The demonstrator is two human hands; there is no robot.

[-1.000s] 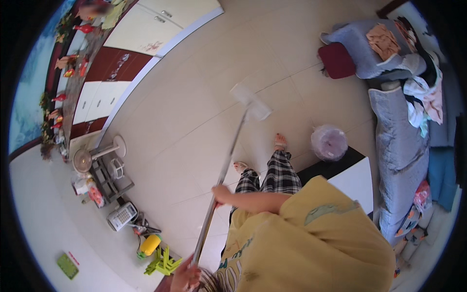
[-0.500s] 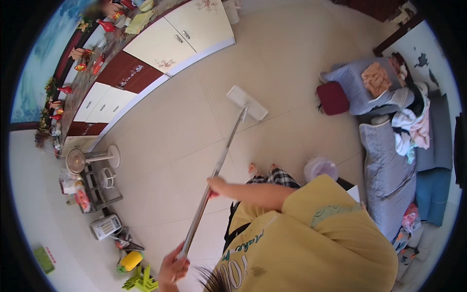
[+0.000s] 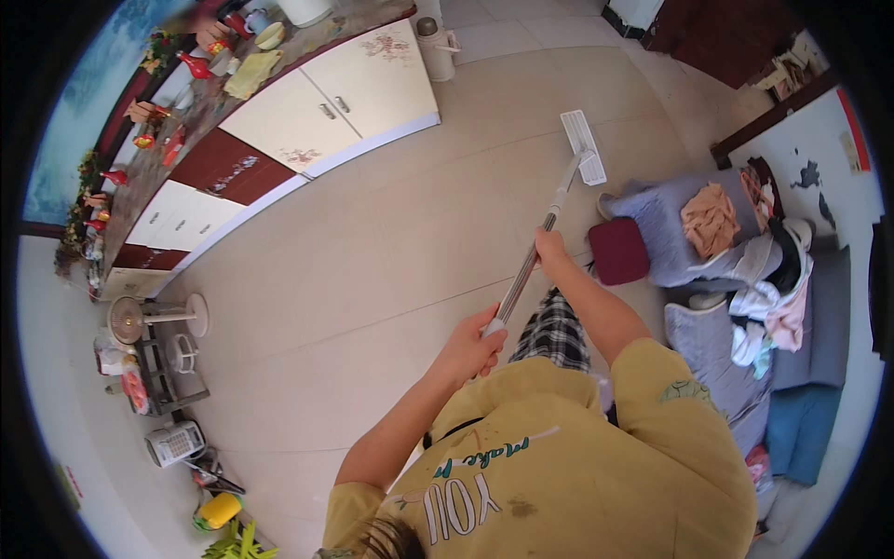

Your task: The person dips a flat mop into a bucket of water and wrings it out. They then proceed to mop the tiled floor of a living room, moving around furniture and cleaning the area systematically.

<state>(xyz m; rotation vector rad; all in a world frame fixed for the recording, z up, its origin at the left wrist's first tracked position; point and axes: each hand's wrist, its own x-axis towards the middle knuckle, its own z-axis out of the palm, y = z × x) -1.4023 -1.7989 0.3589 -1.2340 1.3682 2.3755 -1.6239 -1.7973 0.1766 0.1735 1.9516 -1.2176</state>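
Observation:
A flat mop with a long metal handle slants away from my body toward the far right. Its white rectangular head rests on the beige tiled floor. Around the upper end of the handle, close to my waist, my left hand is closed. My right hand grips the same handle farther along toward the head, with that arm stretched forward. A maroon square stool or cushion stands just right of the handle, apart from it.
Grey-covered sofas with piled clothes line the right. White and brown cabinets run along the far left, with a thermos at their end. A fan, a rack and a heater-like white box stand at the left wall.
The mop head has moved right and farther away, ending near the sofa. Both hands, still on the handle, have swung right, and my view has shifted with the body.

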